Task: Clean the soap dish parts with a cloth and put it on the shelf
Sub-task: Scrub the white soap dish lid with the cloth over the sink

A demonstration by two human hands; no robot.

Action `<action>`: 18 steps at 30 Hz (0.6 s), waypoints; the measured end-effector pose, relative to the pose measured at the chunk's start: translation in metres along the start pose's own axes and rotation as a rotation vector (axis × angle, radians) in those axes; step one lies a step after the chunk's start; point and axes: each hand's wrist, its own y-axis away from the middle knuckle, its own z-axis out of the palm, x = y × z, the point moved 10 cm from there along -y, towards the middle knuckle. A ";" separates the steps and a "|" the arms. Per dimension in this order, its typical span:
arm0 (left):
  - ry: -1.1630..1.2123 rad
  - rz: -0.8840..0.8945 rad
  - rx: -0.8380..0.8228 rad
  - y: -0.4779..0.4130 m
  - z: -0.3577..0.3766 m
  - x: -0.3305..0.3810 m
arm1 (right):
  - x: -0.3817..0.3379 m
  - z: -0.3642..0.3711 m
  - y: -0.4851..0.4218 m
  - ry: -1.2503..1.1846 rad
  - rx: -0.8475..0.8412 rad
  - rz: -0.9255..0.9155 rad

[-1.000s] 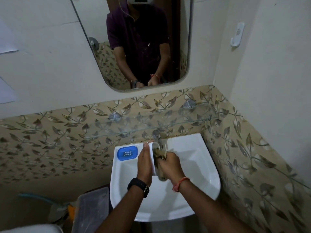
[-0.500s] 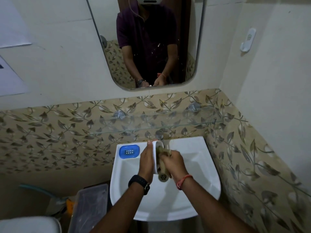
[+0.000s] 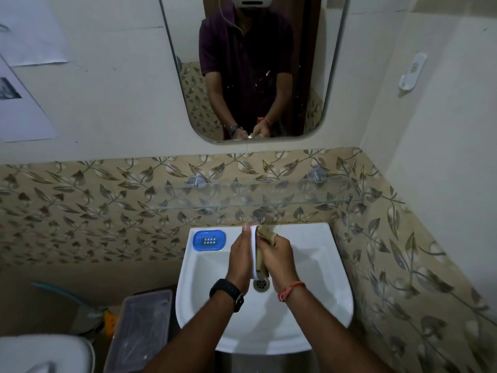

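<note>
The white soap dish part (image 3: 253, 254) stands on edge over the sink (image 3: 322, 265) basin, sandwiched btw. both hands. L hand (image 3: 240, 258) lies flat against its left face, fingers straight, thumb hidden; R hand (image 3: 278, 261) clenches the tan cloth (image 3: 266, 232) and presses it to the right face. The blue soap dish part (image 3: 209, 240) lies flat on the rear-left sink ledge, apart from both hands, below the glass shelf (image 3: 269, 195).
</note>
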 end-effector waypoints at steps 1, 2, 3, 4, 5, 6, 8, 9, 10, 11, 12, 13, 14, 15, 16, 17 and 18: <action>0.007 -0.002 0.002 0.000 -0.001 0.000 | -0.003 0.004 0.003 0.033 -0.050 -0.026; 0.011 -0.005 0.002 -0.001 -0.003 0.000 | -0.005 0.007 0.005 0.096 -0.112 -0.055; 0.013 -0.011 0.006 -0.003 -0.006 0.000 | -0.005 0.009 0.008 0.174 -0.180 -0.075; 0.015 -0.024 0.015 -0.004 -0.010 0.000 | -0.004 0.011 0.010 0.260 -0.248 -0.097; 0.020 -0.041 0.026 -0.005 -0.013 -0.001 | -0.002 0.011 0.011 0.361 -0.311 -0.111; 0.025 -0.055 0.034 -0.005 -0.015 -0.002 | 0.001 0.010 0.011 0.474 -0.338 -0.114; 0.008 -0.062 0.019 -0.003 -0.012 -0.004 | 0.000 0.001 0.006 0.578 -0.254 -0.110; -0.019 -0.046 -0.005 -0.002 -0.007 -0.003 | -0.002 -0.007 0.002 0.507 -0.163 -0.088; -0.044 -0.024 -0.028 -0.001 -0.002 -0.002 | -0.001 -0.013 0.001 0.351 -0.075 -0.053; -0.054 -0.007 -0.043 0.000 0.003 -0.001 | 0.001 -0.016 0.001 0.198 -0.035 -0.023; -0.051 -0.003 -0.047 0.001 0.006 0.000 | 0.002 -0.013 0.002 0.096 -0.045 -0.019; -0.041 -0.010 -0.043 0.001 0.006 0.001 | 0.000 -0.007 0.005 0.086 -0.089 -0.034; -0.028 -0.021 -0.030 0.000 0.003 0.002 | 0.000 -0.001 0.007 0.103 -0.145 -0.054; -0.016 -0.033 -0.009 -0.002 -0.001 0.003 | 0.000 0.003 0.010 0.178 -0.191 -0.069; -0.003 -0.046 0.009 -0.004 -0.006 0.003 | 0.000 0.005 0.011 0.281 -0.223 -0.085; 0.010 -0.057 0.018 -0.005 -0.008 0.002 | 0.002 0.004 0.011 0.399 -0.235 -0.094; 0.013 -0.061 0.018 -0.005 -0.009 0.001 | 0.004 0.000 0.008 0.472 -0.209 -0.077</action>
